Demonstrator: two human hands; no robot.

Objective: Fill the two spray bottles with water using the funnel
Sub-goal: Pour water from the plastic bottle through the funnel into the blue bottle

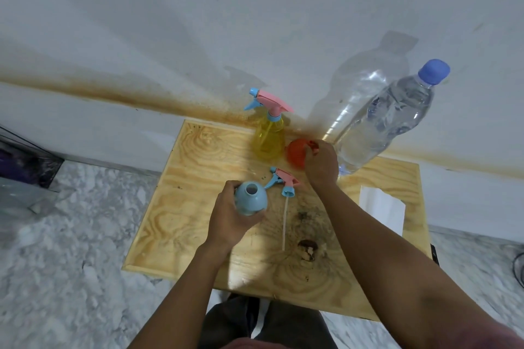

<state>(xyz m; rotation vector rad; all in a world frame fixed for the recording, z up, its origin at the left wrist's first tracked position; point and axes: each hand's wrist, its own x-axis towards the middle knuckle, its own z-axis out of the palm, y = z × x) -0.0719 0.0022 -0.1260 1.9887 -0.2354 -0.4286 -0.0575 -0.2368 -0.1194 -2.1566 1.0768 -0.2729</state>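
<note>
Our left hand (226, 218) wraps the belly of the uncapped blue spray bottle (251, 198) at the middle of the table (198, 178). It looks light and slick, so we hold it low. Our right hand (321, 164) pinches the stiff orange funnel (296, 154) near the back edge, beside the yellow spray bottle (268, 136).

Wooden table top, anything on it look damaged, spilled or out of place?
Yes. The table top has a dark smudged stain and a chipped-looking brown spot near its front middle. The detached spray head lying on its side fits the filling job.
</note>
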